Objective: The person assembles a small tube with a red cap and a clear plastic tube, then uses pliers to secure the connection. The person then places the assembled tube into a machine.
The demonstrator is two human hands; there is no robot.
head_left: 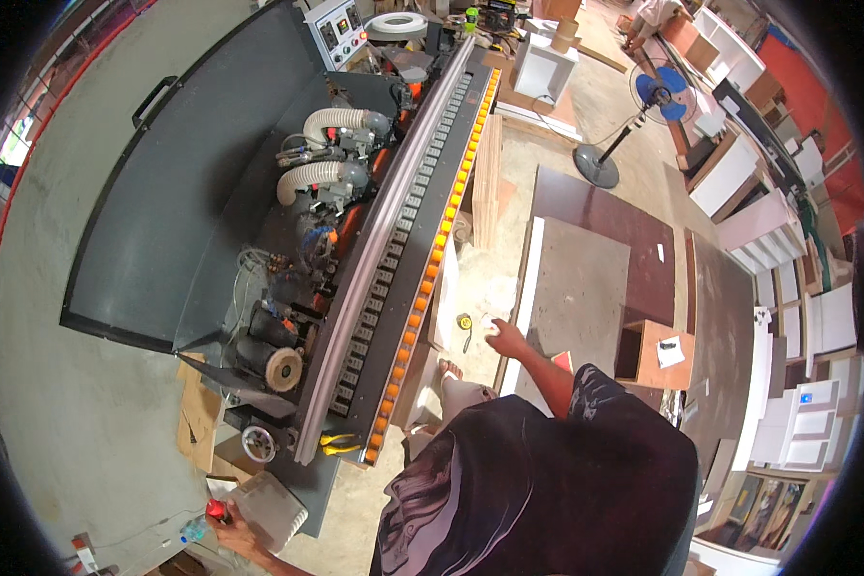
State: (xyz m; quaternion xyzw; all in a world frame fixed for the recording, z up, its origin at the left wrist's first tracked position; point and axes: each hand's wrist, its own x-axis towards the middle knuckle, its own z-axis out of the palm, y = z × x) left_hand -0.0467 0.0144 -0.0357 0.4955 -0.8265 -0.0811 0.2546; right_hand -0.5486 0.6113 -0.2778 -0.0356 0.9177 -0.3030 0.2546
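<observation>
At the lower left, my left hand [238, 534] is closed around a small red object [218, 509], mostly hidden by the fingers. A greyish box-like piece [269, 509] sits right beside that hand, at the near end of an edge banding machine [394, 259]. The machine's cover stands raised. Yellow-handled pliers [339, 444] lie on the machine's near end. My right hand [511, 340] reaches out at the middle, its fingers bent together on a small white piece [490, 322], next to the edge of a stacked board. Left of it, a yellow tape measure [465, 322] rests low down.
Large dark boards [586, 278] lie to the right, with a small open wooden box [658, 353] on them. A standing fan [658, 94] is further off. White cabinet parts [806, 422] line the right side. Another person [653, 19] bends down at the far end.
</observation>
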